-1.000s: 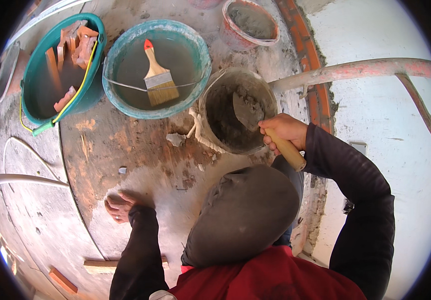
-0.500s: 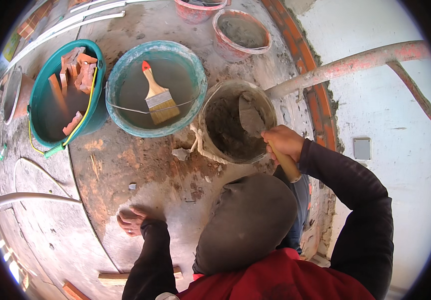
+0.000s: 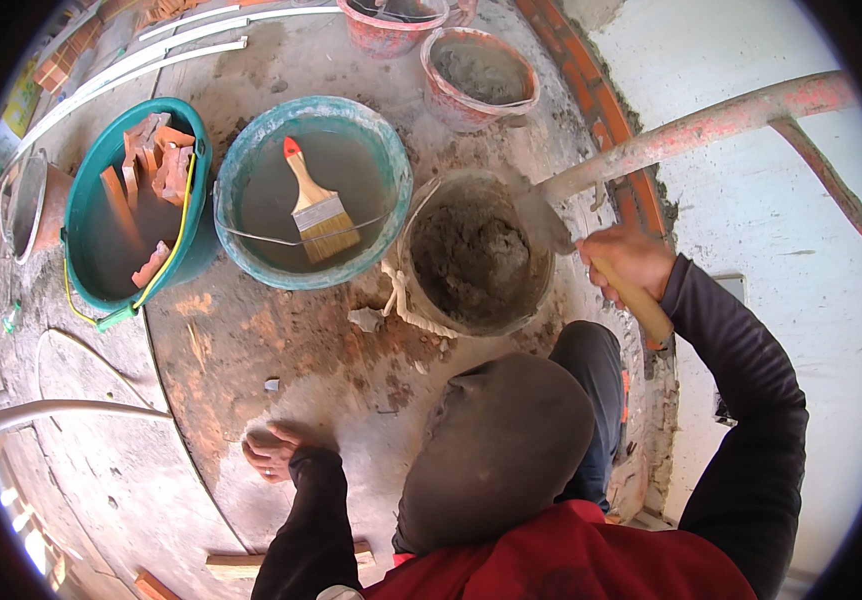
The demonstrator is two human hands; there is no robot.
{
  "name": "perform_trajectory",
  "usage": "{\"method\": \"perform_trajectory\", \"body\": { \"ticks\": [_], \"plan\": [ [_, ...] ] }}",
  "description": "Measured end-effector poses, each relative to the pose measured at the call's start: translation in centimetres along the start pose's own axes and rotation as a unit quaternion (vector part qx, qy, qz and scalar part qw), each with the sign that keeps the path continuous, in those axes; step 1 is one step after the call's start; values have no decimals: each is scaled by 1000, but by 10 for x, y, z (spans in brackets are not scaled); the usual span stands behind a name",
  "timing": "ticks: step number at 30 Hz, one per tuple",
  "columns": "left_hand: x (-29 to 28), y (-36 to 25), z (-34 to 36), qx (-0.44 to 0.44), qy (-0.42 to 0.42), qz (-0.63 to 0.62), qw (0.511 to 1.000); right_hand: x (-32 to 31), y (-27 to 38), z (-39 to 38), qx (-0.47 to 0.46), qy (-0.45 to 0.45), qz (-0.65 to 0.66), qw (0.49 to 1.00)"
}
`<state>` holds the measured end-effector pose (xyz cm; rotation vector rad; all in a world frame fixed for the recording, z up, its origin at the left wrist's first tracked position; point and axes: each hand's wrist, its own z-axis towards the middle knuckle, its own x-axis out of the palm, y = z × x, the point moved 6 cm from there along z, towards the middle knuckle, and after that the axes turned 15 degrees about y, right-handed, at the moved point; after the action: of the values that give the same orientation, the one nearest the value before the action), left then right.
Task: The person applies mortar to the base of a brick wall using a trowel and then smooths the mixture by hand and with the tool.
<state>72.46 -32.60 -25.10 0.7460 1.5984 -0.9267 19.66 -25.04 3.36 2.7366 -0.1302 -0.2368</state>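
My right hand (image 3: 633, 262) grips the wooden handle of a trowel (image 3: 548, 222), its blade by the right rim of a bucket of mortar (image 3: 413, 275). The blade is smeared with motion. Wet grey mortar (image 3: 476, 255) is heaped inside that bucket. My left hand (image 3: 276, 452) leans on the dusty floor with its fingers apart, a ring on one of them, and holds nothing. To the left, a paintbrush (image 3: 319, 212) with a red-tipped handle lies in a teal basin of murky water (image 3: 231, 240).
A green bucket (image 3: 76, 215) holds water and broken brick pieces (image 3: 156, 155). Two reddish buckets (image 3: 451, 115) (image 3: 391, 38) stand at the back. A rusty pole (image 3: 701, 130) crosses at right, before a brick course (image 3: 641, 195) and white wall (image 3: 771, 310). A hose (image 3: 71, 408) lies at left.
My right hand has lifted the trowel from inside the mortar bucket and moved it right, to the rim. My left hand stays on the floor. The view has shifted slightly.
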Motion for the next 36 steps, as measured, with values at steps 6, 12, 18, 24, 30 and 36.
{"method": "perform_trajectory", "body": {
  "ticks": [6,12,18,24,30,36],
  "plan": [
    [4,1,0,-1,-7,-1,1000,5,1,17,-104,-94,-564,814],
    [4,-2,-5,24,-11,6,1000,22,32,47,-11,-153,-705,693],
    [3,3,0,10,-18,-11,1000,69,23,54,-57,-158,-699,695],
    [-6,-2,1,7,-24,-27,999,53,40,20,-53,-188,-772,605],
    [-6,-11,-4,18,-4,-13,1000,92,89,73,-110,-241,-827,497],
    [-2,0,-1,19,-24,-19,999,105,57,29,-109,-176,-824,527]
  ]
}}
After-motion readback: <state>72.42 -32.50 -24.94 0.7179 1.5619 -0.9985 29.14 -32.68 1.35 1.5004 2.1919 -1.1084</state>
